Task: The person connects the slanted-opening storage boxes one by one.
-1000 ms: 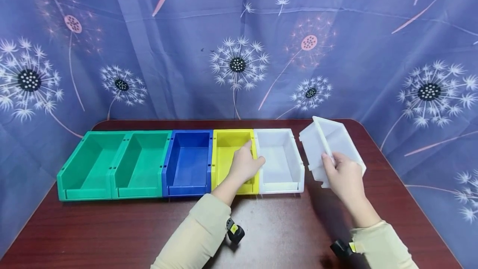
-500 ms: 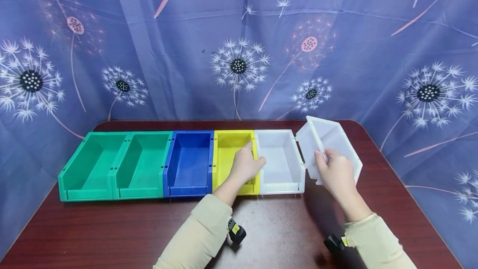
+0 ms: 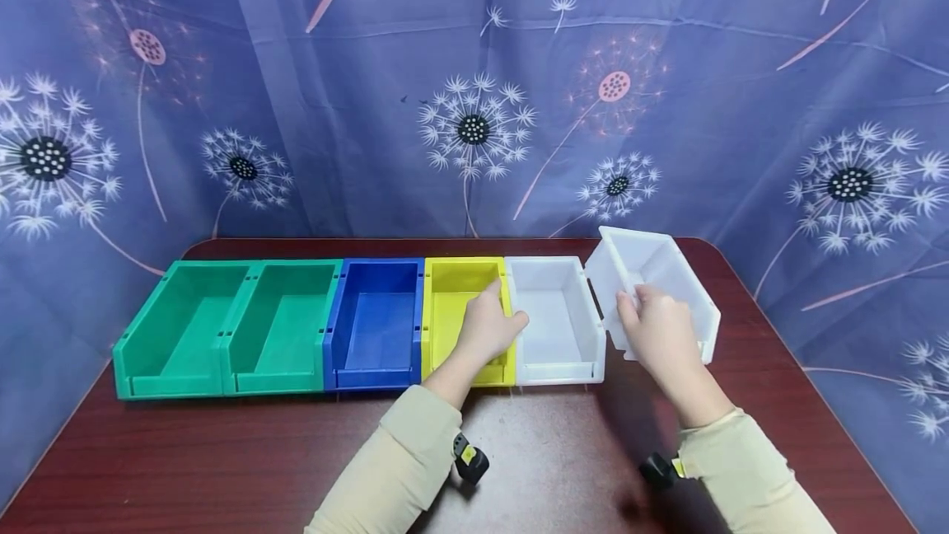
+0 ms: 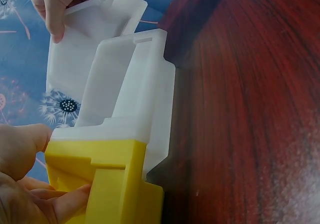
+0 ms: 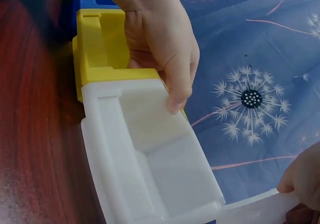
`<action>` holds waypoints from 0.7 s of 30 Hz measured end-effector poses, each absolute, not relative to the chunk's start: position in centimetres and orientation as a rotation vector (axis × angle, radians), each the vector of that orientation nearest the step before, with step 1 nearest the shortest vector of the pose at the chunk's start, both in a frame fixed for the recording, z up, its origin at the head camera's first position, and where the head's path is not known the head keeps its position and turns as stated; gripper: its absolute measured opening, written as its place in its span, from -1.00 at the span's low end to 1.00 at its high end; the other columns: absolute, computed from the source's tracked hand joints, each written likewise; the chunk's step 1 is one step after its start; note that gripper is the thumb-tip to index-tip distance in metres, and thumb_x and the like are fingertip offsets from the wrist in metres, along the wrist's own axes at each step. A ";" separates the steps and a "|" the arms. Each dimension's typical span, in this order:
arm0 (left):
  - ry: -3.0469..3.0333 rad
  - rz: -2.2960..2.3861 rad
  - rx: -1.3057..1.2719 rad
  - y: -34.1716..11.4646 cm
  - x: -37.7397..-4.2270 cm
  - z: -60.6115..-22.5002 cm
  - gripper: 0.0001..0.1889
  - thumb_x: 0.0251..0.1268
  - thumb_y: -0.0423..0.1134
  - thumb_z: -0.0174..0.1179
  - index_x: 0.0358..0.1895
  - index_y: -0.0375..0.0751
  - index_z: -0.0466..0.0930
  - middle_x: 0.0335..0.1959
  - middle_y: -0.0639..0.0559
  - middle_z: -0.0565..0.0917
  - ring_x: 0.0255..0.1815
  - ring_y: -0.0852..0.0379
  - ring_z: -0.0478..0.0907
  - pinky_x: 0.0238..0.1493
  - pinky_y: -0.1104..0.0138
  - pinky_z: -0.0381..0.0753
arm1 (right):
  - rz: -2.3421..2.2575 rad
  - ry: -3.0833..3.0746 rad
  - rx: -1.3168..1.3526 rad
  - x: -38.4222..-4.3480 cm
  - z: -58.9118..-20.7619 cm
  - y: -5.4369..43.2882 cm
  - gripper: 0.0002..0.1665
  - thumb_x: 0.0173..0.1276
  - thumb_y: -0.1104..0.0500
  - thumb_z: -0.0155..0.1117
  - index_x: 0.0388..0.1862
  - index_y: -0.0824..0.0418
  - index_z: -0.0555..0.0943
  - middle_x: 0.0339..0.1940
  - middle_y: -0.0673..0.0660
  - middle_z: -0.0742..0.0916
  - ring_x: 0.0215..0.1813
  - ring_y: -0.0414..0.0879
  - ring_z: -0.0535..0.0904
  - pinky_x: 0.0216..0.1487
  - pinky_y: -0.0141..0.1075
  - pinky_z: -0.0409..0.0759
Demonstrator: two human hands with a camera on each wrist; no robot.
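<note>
My left hand (image 3: 487,326) grips the wall where the yellow bin (image 3: 445,316) meets a white bin (image 3: 549,303), fingers inside the yellow one and thumb over the white one, as the right wrist view confirms. My right hand (image 3: 660,332) pinches the left wall of a second white bin (image 3: 639,252), which is tilted and lifted at the right end of the row. Its upper left corner is close beside the first white bin; whether they touch I cannot tell. In the left wrist view, the held white bin (image 4: 85,54) stands beyond the first one.
To the left, a blue bin (image 3: 381,328) and two green bins (image 3: 289,320) continue the row, side by side. All stand on a dark red wooden table (image 3: 185,460). A blue curtain (image 3: 356,122) with dandelion prints hangs behind and at both sides.
My right hand has moved left with the white bin, bringing it nearer the row and tilting it less. The left hand has stayed in place.
</note>
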State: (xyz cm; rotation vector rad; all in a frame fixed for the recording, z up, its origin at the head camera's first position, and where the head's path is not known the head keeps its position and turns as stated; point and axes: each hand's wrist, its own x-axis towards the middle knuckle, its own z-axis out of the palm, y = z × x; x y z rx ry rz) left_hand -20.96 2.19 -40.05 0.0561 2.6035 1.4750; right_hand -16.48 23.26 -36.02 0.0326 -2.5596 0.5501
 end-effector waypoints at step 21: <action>2.635 1.420 0.047 2.3 -21.0 -40.0 -0.21 0.06 -0.25 0.19 0.43 -0.31 0.14 0.13 -0.24 0.54 -0.74 0.19 0.25 -0.67 0.43 0.33 | 0.521 -3.040 0.423 -17.2 -35.4 24.3 -0.16 0.46 -0.15 -0.08 0.50 0.33 0.02 0.53 0.29 0.12 0.50 0.21 0.09 0.41 0.14 0.13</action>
